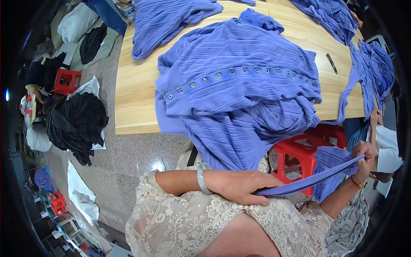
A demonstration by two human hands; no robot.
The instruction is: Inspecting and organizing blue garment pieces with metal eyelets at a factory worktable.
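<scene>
Nearest, over the lap, a narrow strip of periwinkle-blue pleated fabric (308, 182) is stretched taut between both hands, its long axis rising from near left to far right. The left hand (239, 186), a pale green bangle (201, 177) on its wrist, has its grip closed flat over the strip's lower end. The right hand (364, 156) pinches the upper end, grip shut around it. Farther off, the matching blue pleated garment with a row of metal eyelets (239, 85) spills from the pale wooden tabletop (137, 85) towards the lap, left of a red plastic stool (299, 154)
</scene>
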